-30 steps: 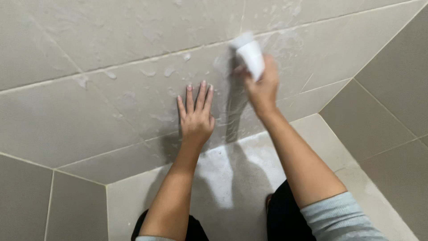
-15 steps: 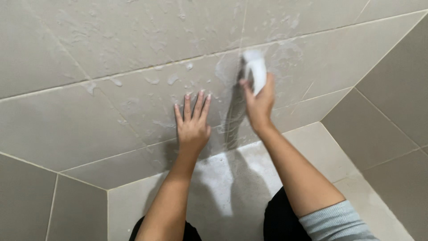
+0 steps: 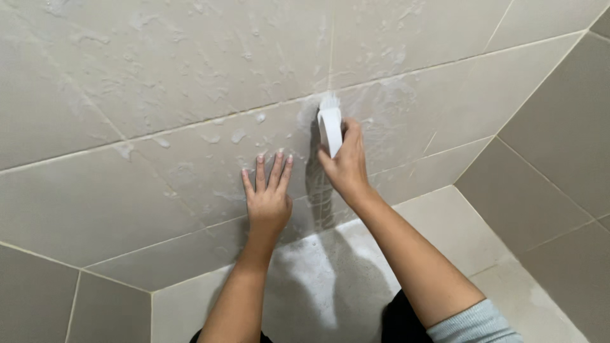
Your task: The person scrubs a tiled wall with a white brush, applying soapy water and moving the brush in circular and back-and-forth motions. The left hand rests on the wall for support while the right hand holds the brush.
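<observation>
A grey tiled wall (image 3: 159,76) fills the view from nine to two o'clock, streaked with white soapy foam (image 3: 210,136) along its grout lines. At six o'clock the pale tiled floor (image 3: 445,228) carries a whitish wet patch (image 3: 318,279).

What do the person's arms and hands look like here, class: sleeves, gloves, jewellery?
Both hands are bare: no gloves on the left hand or right hand, and no rings or watch show. Both forearms are uncovered. The right arm has a light blue-grey sleeve pushed up near the elbow.
</observation>
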